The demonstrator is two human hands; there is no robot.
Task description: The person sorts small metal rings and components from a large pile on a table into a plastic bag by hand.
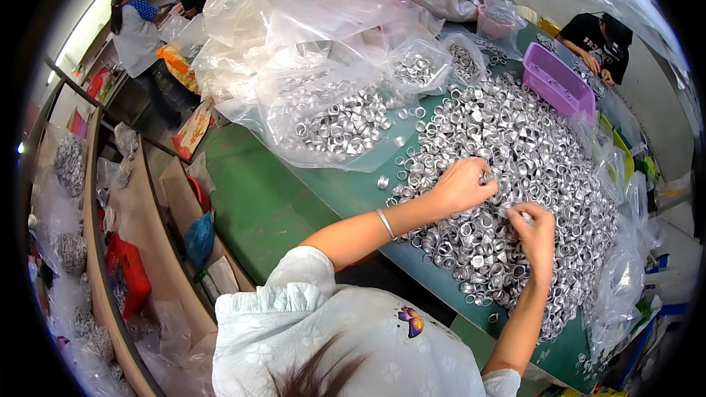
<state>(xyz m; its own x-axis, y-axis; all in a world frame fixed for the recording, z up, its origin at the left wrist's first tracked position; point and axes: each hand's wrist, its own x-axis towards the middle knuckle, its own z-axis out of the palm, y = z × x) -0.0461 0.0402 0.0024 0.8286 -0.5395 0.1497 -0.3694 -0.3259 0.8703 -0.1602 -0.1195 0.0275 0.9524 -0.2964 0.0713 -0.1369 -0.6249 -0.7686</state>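
Note:
A broad heap of silver metal rings (544,154) is spread over the green table, and both hands work just above its near side. My left hand (465,187), reaching in from the left with a bangle on its wrist, is closed, its fingers curled round a silver ring (486,176). To its right, my right hand (537,234) comes up from below with thumb and forefinger pinched together. What sits in that pinch is small and blurred, so I cannot make it out. The hands are a short way apart.
A clear plastic bag (294,95) with rings lies left of the heap; a purple basket (555,81) stands behind it. Across the table a person in black (599,44) handles rings. Shelves with a red basket (129,276) are at left, and two people stand at far left.

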